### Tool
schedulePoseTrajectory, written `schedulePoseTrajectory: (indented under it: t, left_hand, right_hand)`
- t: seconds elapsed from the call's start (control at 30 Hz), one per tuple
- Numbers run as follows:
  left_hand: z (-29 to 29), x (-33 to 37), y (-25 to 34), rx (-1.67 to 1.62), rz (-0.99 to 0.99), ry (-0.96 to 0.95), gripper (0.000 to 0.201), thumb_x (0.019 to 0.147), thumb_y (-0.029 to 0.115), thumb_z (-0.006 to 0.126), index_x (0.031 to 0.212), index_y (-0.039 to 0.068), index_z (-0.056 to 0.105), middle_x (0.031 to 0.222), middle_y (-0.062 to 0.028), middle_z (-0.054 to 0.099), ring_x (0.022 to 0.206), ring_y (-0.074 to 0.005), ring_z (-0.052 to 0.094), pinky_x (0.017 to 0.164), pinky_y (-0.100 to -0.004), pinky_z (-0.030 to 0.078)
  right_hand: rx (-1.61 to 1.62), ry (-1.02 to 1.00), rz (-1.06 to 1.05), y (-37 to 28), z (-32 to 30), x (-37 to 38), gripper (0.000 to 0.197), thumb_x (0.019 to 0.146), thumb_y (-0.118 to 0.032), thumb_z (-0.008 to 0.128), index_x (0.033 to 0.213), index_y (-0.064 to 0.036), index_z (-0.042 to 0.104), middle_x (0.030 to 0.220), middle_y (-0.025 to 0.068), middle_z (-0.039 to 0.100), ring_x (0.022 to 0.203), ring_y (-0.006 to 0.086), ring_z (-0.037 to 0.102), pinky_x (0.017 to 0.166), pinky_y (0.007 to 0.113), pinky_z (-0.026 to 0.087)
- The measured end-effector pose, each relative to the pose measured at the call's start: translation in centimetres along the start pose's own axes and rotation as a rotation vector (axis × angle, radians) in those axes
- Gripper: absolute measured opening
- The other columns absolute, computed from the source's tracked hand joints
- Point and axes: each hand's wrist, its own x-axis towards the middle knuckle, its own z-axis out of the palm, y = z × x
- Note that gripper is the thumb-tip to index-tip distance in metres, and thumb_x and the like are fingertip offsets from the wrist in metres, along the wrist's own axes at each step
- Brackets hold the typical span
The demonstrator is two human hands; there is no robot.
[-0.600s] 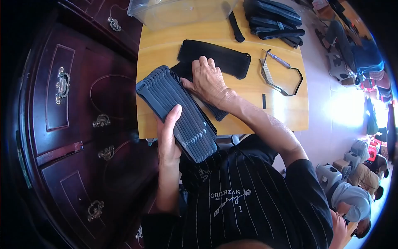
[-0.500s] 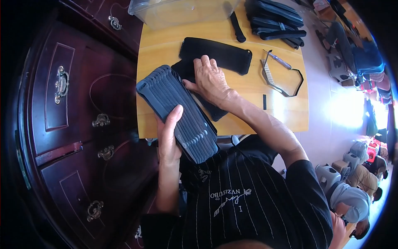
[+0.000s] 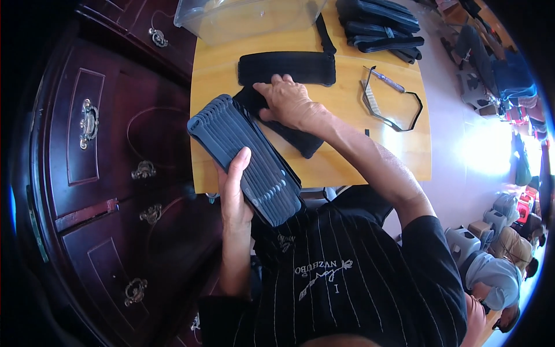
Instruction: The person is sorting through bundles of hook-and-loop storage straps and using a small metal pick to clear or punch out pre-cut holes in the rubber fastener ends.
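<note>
My left hand (image 3: 234, 182) is closed round a fanned stack of long grey-blue pieces with rounded ends (image 3: 248, 159), its thumb lying across the top. The stack is tilted over the table's near left edge. My right hand (image 3: 292, 103) has its fingers spread, resting on or just over a dark flat piece (image 3: 293, 137) beside the stack; the hand hides part of this piece. Just beyond the fingertips a black, padded-looking oblong piece (image 3: 286, 68) lies flat. I cannot make out what kind of item these are.
A clear plastic bin (image 3: 243, 23) stands at the far left of the wooden table (image 3: 347, 165). Black folded pieces (image 3: 378, 26) are piled at the far right. A screwdriver (image 3: 388, 80) touches a thin black band (image 3: 413, 115). Dark cabinets (image 3: 87, 191) border the left; people sit off to the right.
The black oblong piece has shifted left and turned straighter across the table. My right hand has moved slightly and its fingers have spread. My left hand keeps hold of the stack.
</note>
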Motion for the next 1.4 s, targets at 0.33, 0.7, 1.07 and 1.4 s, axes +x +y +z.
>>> schedulePoseTrajectory:
  t: [0.33,0.7,1.07,1.4]
  left_hand:
    - [-0.3,-2.0,-1.1,-0.143,0.091,0.173,0.056,0.090,0.014,0.061,0.139,0.004,0.036,0.121,-0.0102,0.052,0.106,-0.0162,0.056,0.089,-0.0312,0.050]
    - [-0.6,-1.9,-0.9,-0.096,0.057,0.174,0.063,0.088,0.017,0.064,0.141,0.005,0.033,0.123,-0.0117,0.049,0.106,-0.0173,0.054,0.089,-0.0316,0.050]
    - [-0.1,-1.7,0.5,-0.056,-0.003,0.101,0.059,0.088,0.016,0.063,0.139,0.005,0.034,0.114,-0.0110,0.054,0.097,-0.0162,0.060,0.080,-0.0308,0.054]
    - [0.3,-0.4,0.3,-0.059,0.022,0.053,0.064,0.084,0.016,0.071,0.135,0.007,0.033,0.118,-0.0116,0.053,0.104,-0.0182,0.057,0.087,-0.0335,0.052]
  right_hand:
    - [0.205,0.345,0.091,-2.6,3.8,0.1,0.052,0.086,-0.034,0.067,0.120,-0.0005,0.046,0.108,0.0185,0.054,0.099,0.0377,0.058,0.077,0.047,0.052]
    - [0.234,-0.087,0.085,-1.5,-0.4,-2.3,0.051,0.099,-0.043,0.047,0.144,-0.0192,0.040,0.088,0.0234,0.067,0.088,0.0395,0.065,0.077,0.048,0.052]
    - [0.998,-0.096,0.347,0.8,-7.6,-8.4,0.049,0.093,-0.037,0.062,0.115,0.0059,0.060,0.096,0.0100,0.067,0.092,0.0114,0.061,0.084,0.024,0.047]
    - [1.404,-0.155,0.030,-2.8,-8.3,-6.7,0.034,0.094,-0.035,0.063,0.103,-0.0029,0.064,0.085,-0.0005,0.064,0.076,0.0047,0.060,0.068,0.020,0.048]
